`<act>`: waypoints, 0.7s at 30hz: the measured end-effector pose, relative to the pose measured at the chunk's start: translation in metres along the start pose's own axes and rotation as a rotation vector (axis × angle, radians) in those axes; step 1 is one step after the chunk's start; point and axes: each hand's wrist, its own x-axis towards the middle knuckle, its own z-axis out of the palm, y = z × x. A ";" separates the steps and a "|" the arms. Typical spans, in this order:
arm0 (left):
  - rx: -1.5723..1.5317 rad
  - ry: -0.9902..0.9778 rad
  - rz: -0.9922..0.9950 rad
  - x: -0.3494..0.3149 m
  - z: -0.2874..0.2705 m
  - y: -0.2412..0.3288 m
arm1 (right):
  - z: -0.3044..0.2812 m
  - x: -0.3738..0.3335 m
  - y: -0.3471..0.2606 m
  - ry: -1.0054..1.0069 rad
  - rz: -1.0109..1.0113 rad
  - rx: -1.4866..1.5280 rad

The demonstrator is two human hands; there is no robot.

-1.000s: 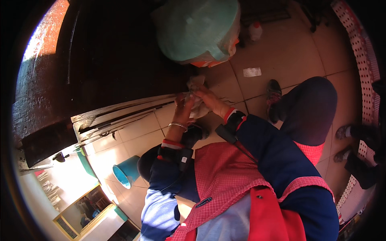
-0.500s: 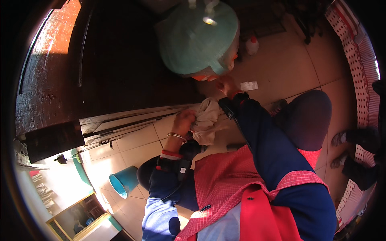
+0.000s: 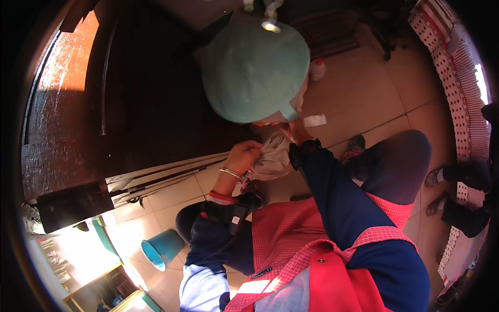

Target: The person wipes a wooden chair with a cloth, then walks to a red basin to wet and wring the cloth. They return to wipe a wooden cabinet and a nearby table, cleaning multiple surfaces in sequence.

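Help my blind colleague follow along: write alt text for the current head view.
A person's left hand holds a pale, crumpled cloth; the right hand is close by, near a large rounded green object. A blue bucket sits on the tiled floor.

COUNT OF ITEMS

Verified in view: one left hand [image 3: 244,157], one right hand [image 3: 295,131], one cloth [image 3: 272,159], one blue bucket [image 3: 164,247], one green container [image 3: 254,73], one bottle [image 3: 317,69], one slip of paper [image 3: 315,120], one red checked apron [image 3: 283,226]. Shoes [image 3: 355,145]: four, in two pairs.
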 end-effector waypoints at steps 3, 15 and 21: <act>0.093 -0.038 0.135 0.010 0.003 -0.002 | -0.024 -0.023 -0.003 0.056 0.133 0.060; 0.995 -0.170 0.443 0.015 0.011 -0.048 | -0.147 -0.056 -0.006 -0.212 0.046 0.104; 1.205 -0.372 0.598 0.011 0.029 -0.060 | -0.193 -0.082 -0.049 -0.113 0.056 0.106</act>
